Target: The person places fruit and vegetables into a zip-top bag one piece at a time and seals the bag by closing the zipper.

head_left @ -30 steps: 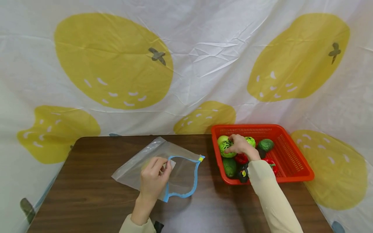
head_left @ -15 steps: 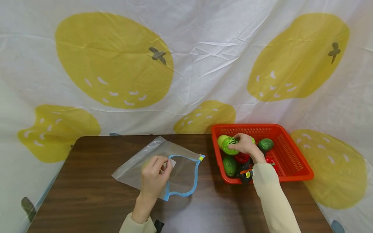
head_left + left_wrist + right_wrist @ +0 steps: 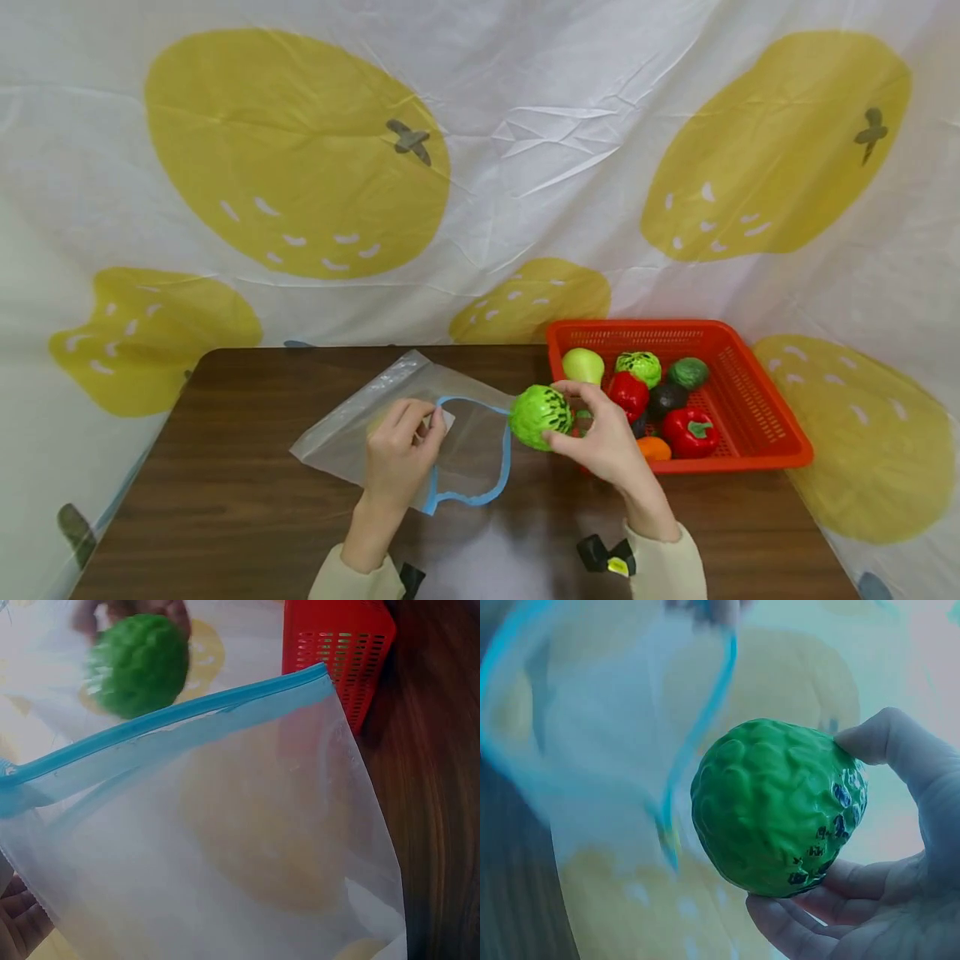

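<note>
My right hand (image 3: 603,437) holds a bright green, knobbly custard apple (image 3: 536,417) with dark markings, gripped between thumb and fingers. It is beside the mouth of a clear zip bag (image 3: 408,385) and overlaps the blue zip edge in the head view. My left hand (image 3: 401,450) pinches that bag's rim, and the blue-edged mouth gapes toward the right. In the left wrist view the custard apple (image 3: 141,667) appears beyond the blue zip strip (image 3: 172,716). The right wrist view shows the thumb at one side of the custard apple (image 3: 769,806) and fingers beneath it.
A red plastic basket (image 3: 768,433) stands at the right of the brown table (image 3: 247,467). In it lie a pale green fruit (image 3: 583,365), a second custard apple (image 3: 638,367), a red bell pepper (image 3: 692,433) and several others. A patterned cloth (image 3: 525,167) hangs behind.
My right hand has lifted the custard apple out of the basket and carried it left and nearer, to the bag's mouth. The left hand and bag have barely moved.
</note>
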Available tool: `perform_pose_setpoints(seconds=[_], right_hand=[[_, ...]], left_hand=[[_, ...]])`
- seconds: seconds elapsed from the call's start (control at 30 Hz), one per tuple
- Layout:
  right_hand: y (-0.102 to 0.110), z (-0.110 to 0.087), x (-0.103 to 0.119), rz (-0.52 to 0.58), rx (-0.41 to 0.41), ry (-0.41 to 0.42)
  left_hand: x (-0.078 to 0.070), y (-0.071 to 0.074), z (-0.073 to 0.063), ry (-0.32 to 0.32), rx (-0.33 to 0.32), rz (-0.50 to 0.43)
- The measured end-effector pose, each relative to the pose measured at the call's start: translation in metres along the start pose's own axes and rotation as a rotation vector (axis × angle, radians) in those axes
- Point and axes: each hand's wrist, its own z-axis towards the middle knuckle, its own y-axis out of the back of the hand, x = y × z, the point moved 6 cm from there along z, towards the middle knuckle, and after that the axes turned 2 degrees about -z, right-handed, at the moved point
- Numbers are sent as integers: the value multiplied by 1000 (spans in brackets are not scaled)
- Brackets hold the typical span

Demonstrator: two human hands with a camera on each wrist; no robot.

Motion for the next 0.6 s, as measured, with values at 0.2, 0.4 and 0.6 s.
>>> perform_pose_setpoints(seconds=[0.2, 0.4, 0.6], right_hand=[[-56, -8, 23, -3, 97, 189], [-106, 3, 21, -55, 173, 281], [-146, 18, 27, -116, 273, 411]], left_hand=[[-3, 0, 2, 7, 6, -1], [-3, -3, 1, 30, 40, -42], [-9, -5, 0, 8, 44, -50]])
